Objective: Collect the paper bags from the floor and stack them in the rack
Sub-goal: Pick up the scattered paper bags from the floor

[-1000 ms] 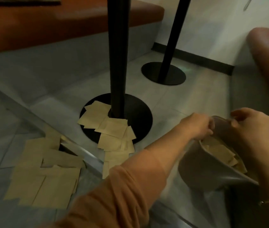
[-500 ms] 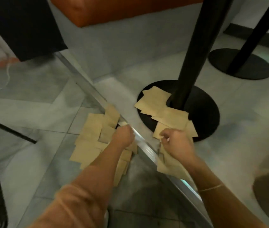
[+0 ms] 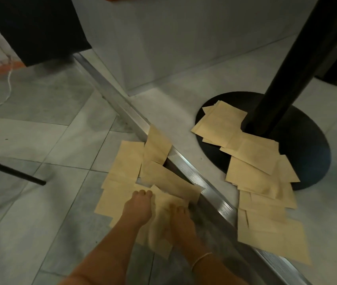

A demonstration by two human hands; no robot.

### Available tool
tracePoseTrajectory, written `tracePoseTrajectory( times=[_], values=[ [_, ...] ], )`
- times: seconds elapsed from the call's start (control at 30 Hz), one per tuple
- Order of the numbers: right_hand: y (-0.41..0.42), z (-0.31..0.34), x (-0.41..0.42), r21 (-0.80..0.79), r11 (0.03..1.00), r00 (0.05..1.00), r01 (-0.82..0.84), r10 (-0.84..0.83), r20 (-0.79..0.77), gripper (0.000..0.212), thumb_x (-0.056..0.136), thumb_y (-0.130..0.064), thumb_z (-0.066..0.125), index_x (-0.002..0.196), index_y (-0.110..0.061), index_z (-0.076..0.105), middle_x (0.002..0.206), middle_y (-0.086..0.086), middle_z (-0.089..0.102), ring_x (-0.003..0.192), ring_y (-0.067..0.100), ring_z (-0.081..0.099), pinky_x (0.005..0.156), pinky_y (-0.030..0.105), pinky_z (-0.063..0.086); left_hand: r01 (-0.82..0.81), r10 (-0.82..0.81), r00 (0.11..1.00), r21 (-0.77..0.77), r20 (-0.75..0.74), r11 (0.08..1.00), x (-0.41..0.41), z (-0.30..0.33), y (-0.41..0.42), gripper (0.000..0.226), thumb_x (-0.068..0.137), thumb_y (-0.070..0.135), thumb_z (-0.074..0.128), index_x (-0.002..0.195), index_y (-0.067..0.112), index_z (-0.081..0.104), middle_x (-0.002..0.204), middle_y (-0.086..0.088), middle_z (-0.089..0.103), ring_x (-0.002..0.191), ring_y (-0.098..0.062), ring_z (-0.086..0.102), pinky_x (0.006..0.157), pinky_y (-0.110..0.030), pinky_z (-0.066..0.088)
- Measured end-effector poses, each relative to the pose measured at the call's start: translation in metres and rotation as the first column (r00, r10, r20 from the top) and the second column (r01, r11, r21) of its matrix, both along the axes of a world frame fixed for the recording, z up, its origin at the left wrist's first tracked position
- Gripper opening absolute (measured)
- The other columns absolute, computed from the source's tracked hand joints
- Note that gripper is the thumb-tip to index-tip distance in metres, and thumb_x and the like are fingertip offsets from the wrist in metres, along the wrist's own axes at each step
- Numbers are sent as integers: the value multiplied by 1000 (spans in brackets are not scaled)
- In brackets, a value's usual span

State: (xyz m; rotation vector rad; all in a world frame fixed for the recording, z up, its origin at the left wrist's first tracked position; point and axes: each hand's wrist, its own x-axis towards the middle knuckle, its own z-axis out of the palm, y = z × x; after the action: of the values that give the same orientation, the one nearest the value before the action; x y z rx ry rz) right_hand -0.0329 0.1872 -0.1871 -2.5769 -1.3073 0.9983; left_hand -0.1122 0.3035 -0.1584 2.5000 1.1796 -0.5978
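Both hands reach down among the near bags [image 3: 126, 177], a loose spread of flat brown paper bags on the grey tiled floor [image 3: 40, 202]. The left hand [image 3: 137, 208] lies knuckles up on the bags, its fingers bent down onto the paper; whether it pinches a bag cannot be told. The right hand [image 3: 181, 221], a thin bracelet at its wrist, is just beside it and grips a crumpled bag [image 3: 160, 227] that sits between the two hands. Just right of the right hand a metal strip [image 3: 196, 179] runs diagonally across the floor. Beyond that strip, further right, the far bags [image 3: 256, 182] overlap on the floor and on the black round base [image 3: 307, 153] of a pole [image 3: 287, 68].
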Motion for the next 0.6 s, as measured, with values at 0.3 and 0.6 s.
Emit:
tracePoseTrajectory(
  times=[0.3, 0.6],
  values=[
    [2, 12, -1, -28, 1000, 994, 3, 0, 108, 24, 92, -20, 52, 113, -15, 61, 119, 8, 62, 113, 27, 57, 96, 38, 42, 130, -130, 983, 4, 126, 991, 35, -15, 12, 36, 98, 19, 42, 133, 19, 44, 132, -6, 49, 123, -22, 41, 92, -34, 44],
    [-27, 54, 41, -217, 971, 995, -102, 102, -13, 15, 92, -10, 51, 104, -9, 60, 105, 7, 63, 94, 19, 61, 90, 31, 50, 333, -336, 942, 106, 13, 937, 57, -42, -13, 51, 92, 21, 52, 139, 14, 34, 145, -9, 33, 131, -26, 33, 103, -35, 35]
  ],
)
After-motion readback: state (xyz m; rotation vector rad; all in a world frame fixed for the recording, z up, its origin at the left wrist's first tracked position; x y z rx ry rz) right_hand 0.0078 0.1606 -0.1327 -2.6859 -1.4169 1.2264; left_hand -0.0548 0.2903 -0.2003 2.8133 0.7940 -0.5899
